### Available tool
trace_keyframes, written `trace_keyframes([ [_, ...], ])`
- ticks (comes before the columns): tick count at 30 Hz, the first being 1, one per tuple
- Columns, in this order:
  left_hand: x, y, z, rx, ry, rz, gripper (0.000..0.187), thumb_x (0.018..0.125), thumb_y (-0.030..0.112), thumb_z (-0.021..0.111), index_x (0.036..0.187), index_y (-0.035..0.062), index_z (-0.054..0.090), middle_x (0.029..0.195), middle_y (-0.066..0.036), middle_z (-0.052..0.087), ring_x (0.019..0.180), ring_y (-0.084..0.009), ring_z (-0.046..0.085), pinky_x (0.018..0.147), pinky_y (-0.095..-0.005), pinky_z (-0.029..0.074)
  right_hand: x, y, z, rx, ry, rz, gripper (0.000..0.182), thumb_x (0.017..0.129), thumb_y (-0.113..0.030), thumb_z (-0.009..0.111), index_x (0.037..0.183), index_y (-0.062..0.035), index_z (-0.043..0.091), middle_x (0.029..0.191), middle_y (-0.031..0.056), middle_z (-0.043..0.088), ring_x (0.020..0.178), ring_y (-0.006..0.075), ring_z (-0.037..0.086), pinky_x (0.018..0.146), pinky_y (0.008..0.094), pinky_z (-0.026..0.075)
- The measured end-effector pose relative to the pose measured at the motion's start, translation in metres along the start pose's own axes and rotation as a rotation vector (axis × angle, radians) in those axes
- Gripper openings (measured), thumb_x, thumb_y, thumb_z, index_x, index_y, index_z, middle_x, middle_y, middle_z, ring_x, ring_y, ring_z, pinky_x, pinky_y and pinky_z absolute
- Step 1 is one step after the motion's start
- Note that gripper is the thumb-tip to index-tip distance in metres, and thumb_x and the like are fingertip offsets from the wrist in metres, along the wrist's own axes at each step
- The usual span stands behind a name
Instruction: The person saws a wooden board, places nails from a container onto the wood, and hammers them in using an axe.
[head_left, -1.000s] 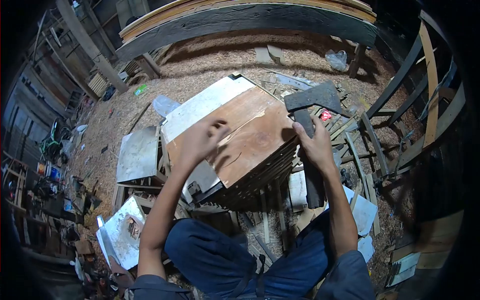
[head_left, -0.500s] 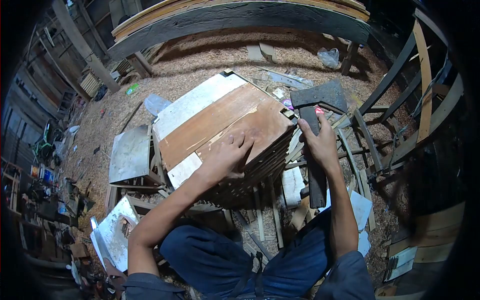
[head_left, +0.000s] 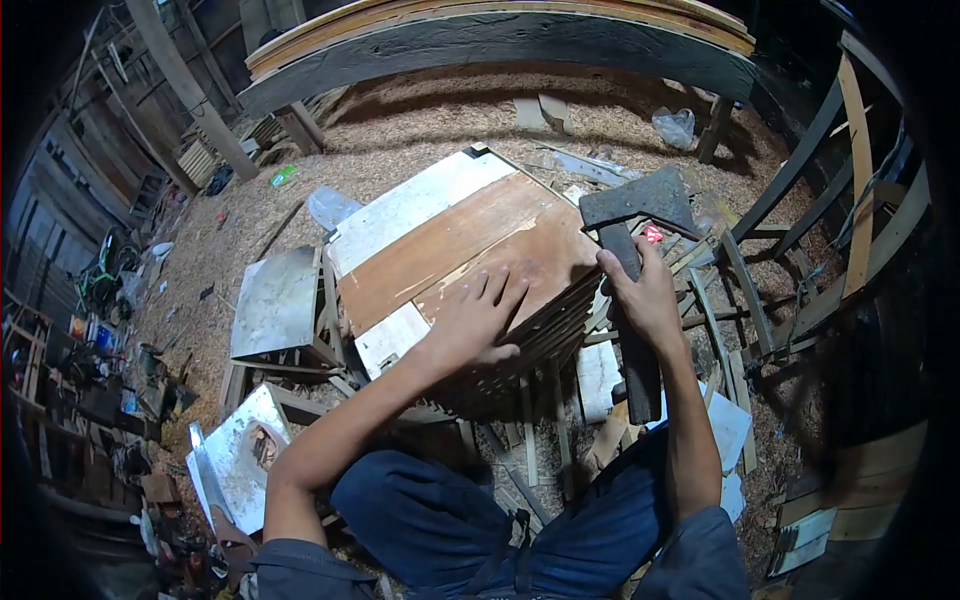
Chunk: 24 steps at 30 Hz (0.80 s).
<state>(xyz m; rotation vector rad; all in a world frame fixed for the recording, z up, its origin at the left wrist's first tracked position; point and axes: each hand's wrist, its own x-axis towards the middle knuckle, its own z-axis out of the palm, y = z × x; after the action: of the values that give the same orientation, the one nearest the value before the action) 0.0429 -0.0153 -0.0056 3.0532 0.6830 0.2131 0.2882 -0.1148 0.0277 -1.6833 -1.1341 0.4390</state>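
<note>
My left hand lies with fingers spread on the top of a wooden box-like piece, whose surface has brown and white-painted boards. Its slatted side faces me and is in shadow. My right hand is wrapped round the dark handle of an axe. The axe is upright in view, with its broad grey head beyond my fingers, close to the box's right corner. The lower end of the handle hangs near my right knee.
A plank bench spans the back over wood shavings. White-topped wooden pieces stand at left. Loose slats and a curved wooden frame are at right. Plastic bags lie about.
The view has shifted, so the box appears farther right and slightly lower. The axe head now sits closer to the box's right corner. My left thumb is stretched out more visibly.
</note>
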Motion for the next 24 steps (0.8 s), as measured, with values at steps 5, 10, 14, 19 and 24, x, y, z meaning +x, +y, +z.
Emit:
trace_keyframes([
  [5,-0.001,-0.019,-0.024,-0.292,-0.077,-0.037,0.072,0.084,0.044,0.070,0.140,0.0050,0.047,0.143,-0.020,0.045,0.121,-0.0376,0.055,0.099,-0.0443,0.047,-0.003,-0.016,0.001,0.014,-0.054,0.090,0.040,0.091,-0.033,0.070,0.108,0.0019,0.059,0.081,0.0135,0.068,0.071,0.0196,0.066,0.065,0.0352,0.050],
  [10,0.002,-0.037,-0.024,-0.358,-0.100,-0.184,0.058,0.088,0.034,0.067,0.134,0.0021,0.052,0.123,-0.022,0.061,0.107,-0.0383,0.063,0.092,-0.0436,0.050,-0.002,-0.014,0.009,-0.019,-0.056,0.029,0.041,0.091,-0.034,0.070,0.108,0.0019,0.059,0.080,0.0145,0.068,0.071,0.0221,0.066,0.065,0.0366,0.050],
  [14,0.008,-0.078,-0.014,-0.391,0.106,-0.399,0.040,0.091,0.030,0.061,0.121,0.0048,0.063,0.109,-0.018,0.070,0.098,-0.0368,0.067,0.086,-0.0412,0.053,-0.004,-0.008,0.019,-0.040,-0.073,-0.014,0.045,0.090,-0.036,0.070,0.109,0.0026,0.059,0.085,0.0184,0.068,0.076,0.0283,0.067,0.069,0.0392,0.051],
  [19,0.038,-0.178,0.016,-0.225,0.324,-0.622,0.032,0.092,0.027,0.056,0.109,0.0046,0.070,0.108,-0.020,0.069,0.099,-0.0358,0.066,0.088,-0.0425,0.052,-0.007,-0.001,0.047,-0.059,-0.019,-0.214,0.058,0.082,-0.034,0.079,0.120,0.0033,0.057,0.108,0.0208,0.068,0.098,0.0255,0.068,0.086,0.0362,0.052],
  [24,0.050,-0.229,0.052,-0.100,0.336,-0.657,0.037,0.090,0.024,0.054,0.120,0.0052,0.064,0.128,-0.022,0.059,0.115,-0.0389,0.057,0.095,-0.0484,0.049,-0.003,0.003,0.064,-0.118,-0.178,-0.196,0.062,0.079,-0.037,0.080,0.114,0.0059,0.052,0.092,0.0296,0.068,0.090,0.0448,0.067,0.075,0.0464,0.054],
])
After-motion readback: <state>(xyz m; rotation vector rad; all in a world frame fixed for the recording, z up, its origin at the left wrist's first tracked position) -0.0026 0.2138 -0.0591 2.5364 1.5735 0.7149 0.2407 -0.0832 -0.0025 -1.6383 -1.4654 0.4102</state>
